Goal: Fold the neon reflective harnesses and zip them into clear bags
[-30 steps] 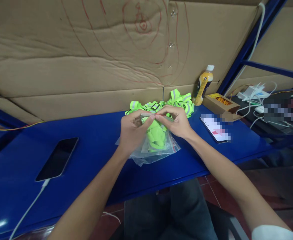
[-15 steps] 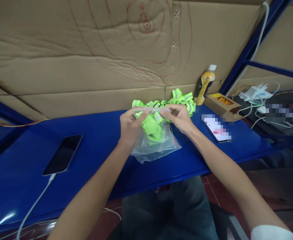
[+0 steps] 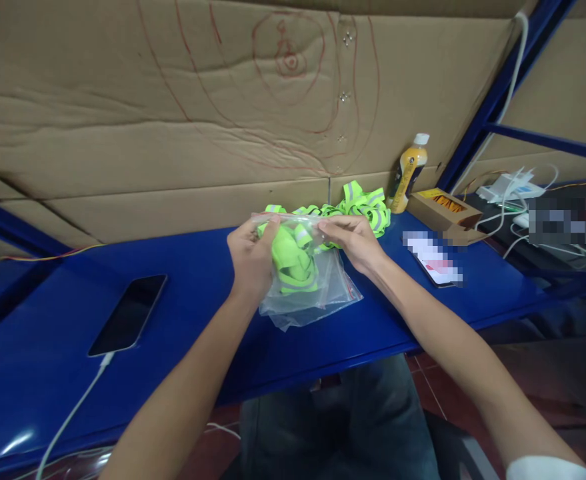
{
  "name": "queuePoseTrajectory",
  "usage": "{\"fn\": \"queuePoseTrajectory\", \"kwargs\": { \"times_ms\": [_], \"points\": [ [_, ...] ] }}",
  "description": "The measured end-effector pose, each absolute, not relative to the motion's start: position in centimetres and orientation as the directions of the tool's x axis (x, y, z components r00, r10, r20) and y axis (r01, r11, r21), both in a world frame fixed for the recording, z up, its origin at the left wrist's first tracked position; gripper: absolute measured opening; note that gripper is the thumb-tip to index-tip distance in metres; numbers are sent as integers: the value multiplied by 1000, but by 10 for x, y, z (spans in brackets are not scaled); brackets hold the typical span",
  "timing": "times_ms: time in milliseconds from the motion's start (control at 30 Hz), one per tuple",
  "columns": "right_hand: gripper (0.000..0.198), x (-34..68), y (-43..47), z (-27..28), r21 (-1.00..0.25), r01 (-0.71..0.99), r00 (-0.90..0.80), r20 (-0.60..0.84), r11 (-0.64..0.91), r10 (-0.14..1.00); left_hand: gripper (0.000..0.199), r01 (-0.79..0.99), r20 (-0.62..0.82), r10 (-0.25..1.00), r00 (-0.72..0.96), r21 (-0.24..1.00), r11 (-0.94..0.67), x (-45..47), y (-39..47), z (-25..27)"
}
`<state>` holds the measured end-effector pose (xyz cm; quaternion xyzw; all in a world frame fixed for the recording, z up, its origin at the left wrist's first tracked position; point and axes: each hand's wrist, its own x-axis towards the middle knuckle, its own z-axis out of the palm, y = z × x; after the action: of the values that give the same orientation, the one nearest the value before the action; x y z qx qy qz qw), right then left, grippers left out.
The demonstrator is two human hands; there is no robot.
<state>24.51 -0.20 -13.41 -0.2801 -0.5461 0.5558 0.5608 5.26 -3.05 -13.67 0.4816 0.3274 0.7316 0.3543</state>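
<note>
A clear zip bag (image 3: 293,223) with a folded neon-yellow reflective strap (image 3: 293,257) inside is held up by its top edge. My left hand (image 3: 253,257) pinches the left end of that edge, and my right hand (image 3: 355,240) pinches it toward the right. Under the held bag, more clear plastic bags (image 3: 335,293) with red zip lines lie on the blue table. Just behind my hands is a heap of neon-yellow reflective straps (image 3: 365,207), partly hidden by my fingers and the bag.
A black phone (image 3: 129,315) on a white cable lies at left. To the right are a lit phone (image 3: 433,259), a yellow drink bottle (image 3: 409,173) and an open cardboard box (image 3: 445,210). Cardboard sheeting (image 3: 197,153) backs the blue table (image 3: 187,313).
My left hand has shifted slightly left along with the bag and the strap inside it. My right hand stays at the bag's edge, with its pinch now nearer the right end.
</note>
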Motion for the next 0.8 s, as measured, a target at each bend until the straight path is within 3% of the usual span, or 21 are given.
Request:
{"fn": "queuePoseTrajectory", "kwargs": {
  "times_ms": [167, 333, 467, 533, 633, 733, 800],
  "points": [
    [39, 245, -2, -136, -894, -368, -119, 318, 256, 940, 35, -213, 453, 854, -254, 835, -506, 52, -30, -134],
    [39, 247, 3, -135, -828, -516, -18, 266, 219, 964, 69, -211, 277, 961, 15, 940, -267, 58, -35, -135],
    [36, 249, 5, -132, -807, -555, -14, 249, 200, 968, 62, -143, 270, 963, 15, 954, -265, 59, -36, -135],
    [36, 249, 3, -132, -845, -458, -48, 332, 274, 942, 62, -139, 298, 953, -51, 943, -302, 55, -32, -133],
    [40, 249, 1, -135, -873, -177, -133, 479, 455, 868, 55, -180, 271, 932, -240, 931, -317, 35, -16, -129],
    [29, 250, -1, -139, -736, 227, -224, 598, 638, 770, 41, -253, 179, 882, -437, 916, -311, -1, 6, -127],
    [19, 250, -3, -142, -599, 418, -325, 604, 683, 728, 34, -262, 147, 870, -470, 919, -296, -30, 19, -128]
  ]
}}
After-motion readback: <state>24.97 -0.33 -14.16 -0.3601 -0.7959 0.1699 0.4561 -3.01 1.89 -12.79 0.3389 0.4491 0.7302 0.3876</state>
